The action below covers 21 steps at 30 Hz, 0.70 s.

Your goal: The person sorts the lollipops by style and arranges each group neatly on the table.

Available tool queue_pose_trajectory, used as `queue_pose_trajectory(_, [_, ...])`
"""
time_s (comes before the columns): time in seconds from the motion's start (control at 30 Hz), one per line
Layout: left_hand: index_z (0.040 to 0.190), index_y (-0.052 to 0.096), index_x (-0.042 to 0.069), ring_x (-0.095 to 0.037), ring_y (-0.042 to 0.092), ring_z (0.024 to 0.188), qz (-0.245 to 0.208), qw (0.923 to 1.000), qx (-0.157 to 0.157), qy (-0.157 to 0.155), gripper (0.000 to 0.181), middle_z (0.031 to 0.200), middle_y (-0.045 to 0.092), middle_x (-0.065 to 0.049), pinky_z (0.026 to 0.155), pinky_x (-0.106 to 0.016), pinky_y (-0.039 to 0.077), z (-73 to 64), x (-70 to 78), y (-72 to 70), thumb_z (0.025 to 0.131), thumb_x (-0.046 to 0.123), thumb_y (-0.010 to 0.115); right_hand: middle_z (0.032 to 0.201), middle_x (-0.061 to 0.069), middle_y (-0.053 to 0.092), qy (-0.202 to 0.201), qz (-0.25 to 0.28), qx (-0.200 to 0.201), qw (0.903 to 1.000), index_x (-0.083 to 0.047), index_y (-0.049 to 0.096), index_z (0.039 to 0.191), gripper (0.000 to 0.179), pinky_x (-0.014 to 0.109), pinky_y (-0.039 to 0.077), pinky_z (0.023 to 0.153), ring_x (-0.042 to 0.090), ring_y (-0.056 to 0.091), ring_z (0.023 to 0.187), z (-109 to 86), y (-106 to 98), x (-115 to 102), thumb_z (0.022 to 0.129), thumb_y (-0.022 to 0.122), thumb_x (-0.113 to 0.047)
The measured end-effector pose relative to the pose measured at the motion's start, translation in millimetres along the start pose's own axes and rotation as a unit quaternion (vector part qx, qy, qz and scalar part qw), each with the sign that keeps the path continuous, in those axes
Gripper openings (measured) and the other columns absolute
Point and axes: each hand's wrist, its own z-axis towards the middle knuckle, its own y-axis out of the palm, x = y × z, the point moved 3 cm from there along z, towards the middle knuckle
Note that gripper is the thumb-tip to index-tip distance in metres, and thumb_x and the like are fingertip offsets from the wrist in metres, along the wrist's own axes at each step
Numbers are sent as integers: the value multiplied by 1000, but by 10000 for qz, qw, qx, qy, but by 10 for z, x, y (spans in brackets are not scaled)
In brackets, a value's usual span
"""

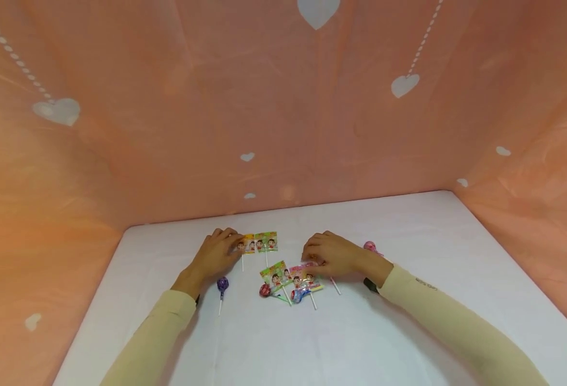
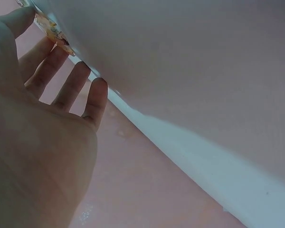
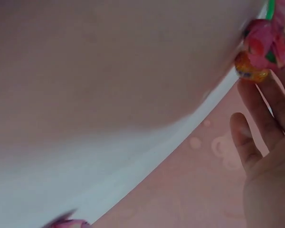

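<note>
My left hand (image 1: pixel 215 252) pinches a flat, orange-wrapped lollipop (image 1: pixel 250 246) at its edge, thumb on one side and fingers on the other. Right beside it lies a green-wrapped flat lollipop (image 1: pixel 267 241). My right hand (image 1: pixel 330 254), fingers bent, holds a pink-wrapped ball lollipop (image 3: pixel 263 45) and an orange-wrapped one (image 3: pixel 251 71), both at the fingertips in the right wrist view. Below that hand, a pink flat lollipop (image 1: pixel 300 277) and another green flat one (image 1: pixel 274 274) overlap a red ball lollipop (image 1: pixel 265 290) and a blue one (image 1: pixel 297 296).
A purple ball lollipop (image 1: pixel 223 284) lies near my left wrist, its stick toward me. Beyond my right forearm sits another pink ball lollipop (image 1: pixel 370 246). The white tabletop (image 1: pixel 274 348) meets an orange-pink cloth (image 1: pixel 274 118) with white hearts at the back and sides.
</note>
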Motion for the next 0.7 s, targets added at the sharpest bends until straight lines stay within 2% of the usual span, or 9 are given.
queue_pose_trajectory(0.13, [139, 58, 10, -31, 47, 128, -23, 10000, 20, 22, 47, 136, 58, -7, 109, -56, 38, 14, 14, -11, 99, 35, 58, 110, -10, 67, 32, 76, -123, 9999, -22, 71, 112, 38, 35, 43, 103, 10, 56, 110, -71, -11, -2, 94, 60, -53])
queue_pose_trajectory(0.43, [138, 58, 9, -31, 47, 129, -66, 10000, 16, -50, 48, 137, 58, -9, 110, -56, 38, -49, 25, -28, 98, 36, 59, 126, -8, 60, 87, 29, -540, 9985, -25, 62, 131, 59, 36, 39, 108, 11, 53, 120, -136, 30, -132, 87, 61, -65])
queue_pose_trajectory(0.7, [138, 59, 9, -31, 48, 127, -87, 10000, 2, -27, 48, 135, 58, -9, 109, -55, 39, -68, 23, -17, 98, 35, 59, 132, -4, 57, 205, -9, -659, 9976, -21, 58, 138, 66, 40, 38, 112, 14, 50, 124, -149, 78, -211, 85, 66, -60])
